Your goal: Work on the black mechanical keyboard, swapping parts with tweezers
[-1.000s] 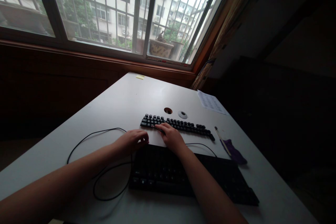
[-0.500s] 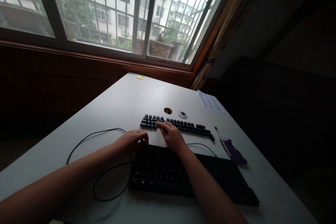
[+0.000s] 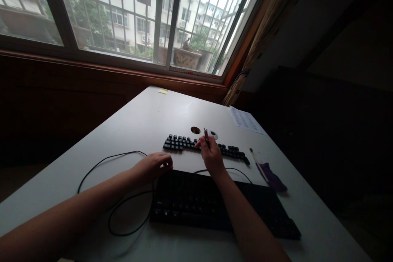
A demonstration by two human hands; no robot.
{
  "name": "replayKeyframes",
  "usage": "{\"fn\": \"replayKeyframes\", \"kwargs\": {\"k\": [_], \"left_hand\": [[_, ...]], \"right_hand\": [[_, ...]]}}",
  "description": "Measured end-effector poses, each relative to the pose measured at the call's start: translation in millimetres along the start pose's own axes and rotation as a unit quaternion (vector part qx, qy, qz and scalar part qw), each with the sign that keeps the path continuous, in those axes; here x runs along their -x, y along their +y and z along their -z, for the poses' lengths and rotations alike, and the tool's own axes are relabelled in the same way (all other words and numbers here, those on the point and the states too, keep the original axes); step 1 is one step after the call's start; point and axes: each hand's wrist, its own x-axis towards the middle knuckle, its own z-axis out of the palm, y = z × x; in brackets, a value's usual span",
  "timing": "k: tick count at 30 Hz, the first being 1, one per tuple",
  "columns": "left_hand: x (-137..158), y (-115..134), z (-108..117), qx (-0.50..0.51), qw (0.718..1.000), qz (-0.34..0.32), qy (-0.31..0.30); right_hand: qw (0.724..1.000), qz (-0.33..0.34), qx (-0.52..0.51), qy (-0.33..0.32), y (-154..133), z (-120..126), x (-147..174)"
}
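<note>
The black keyboard (image 3: 196, 200) lies in front of me, dark and partly covered by my right forearm. At its back left corner rests my left hand (image 3: 159, 163), fingers curled down against the back edge. Behind the keyboard, loose black keycaps (image 3: 176, 142) stand in rows on the table. Over the middle of these rows is my right hand (image 3: 210, 151), closed around a small slim tool with a pronged tip (image 3: 206, 133) pointing up. My right hand hides some of the keycaps.
A black cable (image 3: 106, 156) loops on the white table (image 3: 129, 127) at left. To the right lie a brush (image 3: 258, 166) and a purple cloth (image 3: 274, 178). Farther back are a round hole (image 3: 195, 130), a white ring-shaped cover (image 3: 213, 134), printed paper (image 3: 245, 119) and a yellow note (image 3: 163, 91).
My right hand has moved right along the keycap rows, and the tool in it now points up. My left hand has stayed at the keyboard's corner.
</note>
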Motion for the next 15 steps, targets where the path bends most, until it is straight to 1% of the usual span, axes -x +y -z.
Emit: {"fn": "replayKeyframes", "kwargs": {"k": [2, 4, 6, 8, 11, 15], "left_hand": [[0, 0, 0, 0.001, 1.000, 0.003, 0.000], [0, 0, 0, 0.003, 1.000, 0.004, 0.000], [0, 0, 1, 0.005, 1.000, 0.004, 0.002], [0, 1, 1, 0.008, 1.000, 0.005, 0.003], [0, 3, 3, 0.026, 1.000, -0.001, -0.002], [1, 10, 10, 0.050, 0.998, -0.027, -0.032]], "right_hand": [[0.997, -0.036, -0.071, 0.014, -8, 7, 1], [0.988, -0.057, -0.142, 0.012, -16, 14, 4], [0.980, -0.069, -0.186, -0.001, -24, 22, 11], [0.976, -0.079, -0.204, -0.008, -31, 31, 20], [0.979, -0.083, -0.183, 0.028, -35, 45, 37], [0.993, -0.072, -0.064, 0.073, -28, 66, 61]]}}
